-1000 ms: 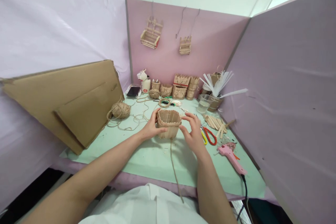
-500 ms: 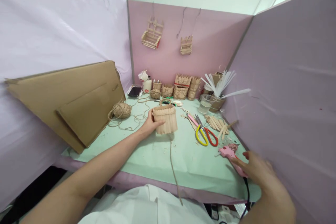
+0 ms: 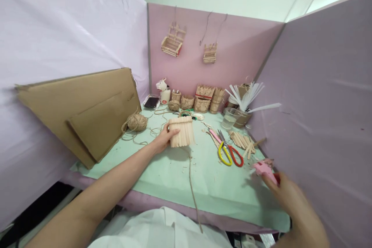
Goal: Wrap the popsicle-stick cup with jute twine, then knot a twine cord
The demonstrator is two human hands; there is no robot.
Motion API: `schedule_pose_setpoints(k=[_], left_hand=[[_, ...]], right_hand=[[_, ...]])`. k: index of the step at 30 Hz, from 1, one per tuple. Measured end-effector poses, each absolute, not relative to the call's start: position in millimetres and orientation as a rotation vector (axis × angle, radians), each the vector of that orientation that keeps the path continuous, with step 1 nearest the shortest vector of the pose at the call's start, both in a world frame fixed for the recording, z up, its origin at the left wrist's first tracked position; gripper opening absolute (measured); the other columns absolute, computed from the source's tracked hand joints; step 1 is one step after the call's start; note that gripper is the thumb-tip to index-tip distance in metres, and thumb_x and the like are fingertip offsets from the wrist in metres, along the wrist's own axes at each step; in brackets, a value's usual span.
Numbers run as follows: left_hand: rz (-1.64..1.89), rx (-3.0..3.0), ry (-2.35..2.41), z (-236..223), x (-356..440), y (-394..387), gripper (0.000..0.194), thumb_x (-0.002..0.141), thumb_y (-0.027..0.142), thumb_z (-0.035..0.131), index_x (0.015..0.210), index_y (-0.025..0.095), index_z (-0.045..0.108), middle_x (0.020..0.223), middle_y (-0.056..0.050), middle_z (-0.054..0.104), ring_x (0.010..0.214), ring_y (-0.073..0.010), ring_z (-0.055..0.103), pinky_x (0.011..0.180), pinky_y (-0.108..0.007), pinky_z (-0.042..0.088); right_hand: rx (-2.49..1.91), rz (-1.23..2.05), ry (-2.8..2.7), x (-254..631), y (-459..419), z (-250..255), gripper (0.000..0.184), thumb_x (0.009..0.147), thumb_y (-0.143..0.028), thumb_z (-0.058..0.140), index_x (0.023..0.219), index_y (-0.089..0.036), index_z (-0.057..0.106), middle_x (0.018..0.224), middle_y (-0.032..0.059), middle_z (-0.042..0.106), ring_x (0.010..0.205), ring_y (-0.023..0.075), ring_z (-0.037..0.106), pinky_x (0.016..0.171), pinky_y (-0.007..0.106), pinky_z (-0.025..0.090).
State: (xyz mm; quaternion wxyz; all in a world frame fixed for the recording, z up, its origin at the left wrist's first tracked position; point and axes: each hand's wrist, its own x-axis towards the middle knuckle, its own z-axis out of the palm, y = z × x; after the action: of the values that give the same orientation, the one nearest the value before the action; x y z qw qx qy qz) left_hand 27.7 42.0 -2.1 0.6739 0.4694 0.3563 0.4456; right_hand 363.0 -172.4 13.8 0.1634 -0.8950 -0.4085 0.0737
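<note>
Near the middle of the table, my left hand (image 3: 165, 138) grips the left side of a small popsicle-stick basket (image 3: 183, 133), its thumb across the front. Twine (image 3: 180, 121) runs around the basket below its rim, and a loose twine strand (image 3: 192, 186) trails from beneath it over the table's front edge. At the right, my right hand (image 3: 280, 190) is wrapped round the handle of a pink hot glue gun (image 3: 264, 168), nozzle pointing left. Yellow-and-red-handled scissors (image 3: 228, 151) lie between the basket and the glue gun.
Loose wooden sticks (image 3: 242, 141) lie behind the scissors, by a plastic cup of liquid (image 3: 229, 118). A twine ball (image 3: 137, 122) and leaning cardboard (image 3: 95, 116) are at left. Finished stick baskets (image 3: 202, 102) line the back. Partitions enclose both sides.
My right hand has closed round the glue gun and moved it slightly right, partly lifted. The basket in my left hand has turned a little, showing its front more squarely.
</note>
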Motion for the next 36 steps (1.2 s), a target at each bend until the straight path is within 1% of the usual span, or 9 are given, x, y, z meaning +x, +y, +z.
schedule_pose_setpoints(k=[3,6,8,12,17,20,23,29,36], left_hand=[[1.048,1.191,0.765,-1.0,29.0,39.9,0.075,0.063,0.035,0.076,0.123,0.024,0.034,0.130,-0.012,0.048,0.118,-0.0257,0.049,0.098,-0.043,0.043],[1.071,1.291,0.737,-1.7,30.6,39.6,0.080,0.060,0.032,0.078,0.124,0.022,0.032,0.129,-0.012,0.049,0.121,-0.0256,0.047,0.101,-0.043,0.040],[1.015,1.253,0.757,-2.6,31.0,39.5,0.077,0.061,0.035,0.077,0.124,0.021,0.033,0.128,-0.013,0.050,0.119,-0.0264,0.049,0.100,-0.044,0.041],[0.818,1.118,0.774,-1.2,29.8,36.5,0.067,0.065,0.043,0.072,0.120,0.022,0.040,0.126,-0.015,0.052,0.113,-0.0280,0.053,0.092,-0.044,0.047],[0.817,1.146,0.776,0.4,30.2,31.9,0.070,0.066,0.043,0.072,0.123,0.024,0.037,0.125,-0.012,0.052,0.111,-0.0272,0.055,0.090,-0.043,0.048],[0.845,1.171,0.766,-2.7,31.1,32.4,0.072,0.067,0.044,0.071,0.126,0.027,0.033,0.125,-0.012,0.051,0.112,-0.0262,0.054,0.092,-0.044,0.047],[0.843,1.172,0.732,-4.0,31.2,32.0,0.075,0.068,0.044,0.070,0.128,0.028,0.029,0.127,-0.012,0.050,0.113,-0.0268,0.054,0.093,-0.047,0.045],[0.895,1.318,0.727,-0.1,31.8,27.7,0.090,0.062,0.037,0.076,0.134,0.026,0.023,0.133,-0.013,0.045,0.119,-0.0271,0.048,0.099,-0.045,0.040],[0.883,1.333,0.691,-5.0,34.2,31.9,0.087,0.063,0.036,0.076,0.133,0.026,0.025,0.134,-0.014,0.042,0.119,-0.0263,0.048,0.099,-0.044,0.041]], right_hand=[[-2.208,0.201,-1.095,347.2,-173.2,24.8,0.043,0.072,-0.056,0.049,0.089,-0.018,0.059,0.082,0.0104,0.066,0.071,0.0242,0.062,0.058,0.032,0.045],[-1.693,0.392,-1.048,318.0,-159.1,23.2,0.043,0.077,-0.053,0.049,0.101,-0.018,0.058,0.101,0.0109,0.065,0.080,0.0211,0.061,0.063,0.030,0.048],[-1.478,0.518,-1.014,293.0,-143.9,17.8,0.038,0.078,-0.049,0.052,0.097,-0.017,0.060,0.096,0.0105,0.066,0.073,0.0186,0.060,0.061,0.029,0.048],[-1.118,0.718,-0.909,245.3,-118.8,12.8,0.030,0.081,-0.045,0.051,0.089,-0.017,0.059,0.088,0.0085,0.065,0.062,0.0151,0.056,0.050,0.026,0.042],[-1.090,0.783,-1.041,216.3,-115.3,16.5,0.032,0.084,-0.046,0.049,0.086,-0.016,0.061,0.079,0.0063,0.063,0.061,0.0125,0.051,0.052,0.025,0.040],[-1.181,0.766,-1.139,208.9,-117.5,12.1,0.035,0.085,-0.047,0.048,0.091,-0.016,0.062,0.073,0.0041,0.060,0.061,0.0125,0.050,0.055,0.025,0.041],[-1.249,0.698,-1.136,201.5,-116.8,5.2,0.038,0.084,-0.049,0.049,0.097,-0.016,0.063,0.077,0.0043,0.061,0.062,0.0128,0.051,0.056,0.025,0.042],[-1.260,0.620,-1.073,190.1,-112.1,-3.2,0.041,0.084,-0.051,0.047,0.097,-0.016,0.064,0.081,0.0048,0.064,0.060,0.0124,0.051,0.051,0.024,0.039],[-1.247,0.582,-1.058,184.3,-98.4,-2.1,0.047,0.083,-0.052,0.048,0.111,-0.016,0.059,0.071,0.0034,0.063,0.053,0.0120,0.046,0.047,0.024,0.038]])
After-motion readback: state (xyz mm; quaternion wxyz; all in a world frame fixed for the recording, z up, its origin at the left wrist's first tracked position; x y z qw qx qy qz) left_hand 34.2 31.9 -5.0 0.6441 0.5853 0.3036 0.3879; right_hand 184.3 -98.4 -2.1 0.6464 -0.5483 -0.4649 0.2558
